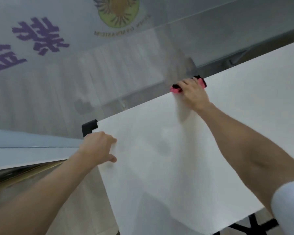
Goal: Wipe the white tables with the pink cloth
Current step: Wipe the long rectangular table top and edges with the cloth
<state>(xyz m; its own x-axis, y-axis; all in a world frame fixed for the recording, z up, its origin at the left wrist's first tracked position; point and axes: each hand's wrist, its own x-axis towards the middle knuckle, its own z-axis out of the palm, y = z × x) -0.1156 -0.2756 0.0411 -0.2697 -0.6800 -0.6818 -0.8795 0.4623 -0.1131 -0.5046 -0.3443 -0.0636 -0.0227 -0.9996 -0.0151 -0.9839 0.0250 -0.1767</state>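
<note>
A white table (168, 158) fills the middle and right of the head view. My right hand (193, 94) presses the pink cloth (175, 89) onto the table's far edge, fingers curled over it; pink shows on both sides of the hand. My left hand (98, 148) rests on the table's left edge near the corner, fingers lying on the top. A black corner guard (89, 127) caps that corner, just beyond my left hand.
A glossy wall panel (58, 65) with purple characters and a round emblem rises right behind the table. A second white surface (261, 68) continues to the right. Black table legs (251, 224) show at the bottom right. A pale ledge (24, 150) runs at the left.
</note>
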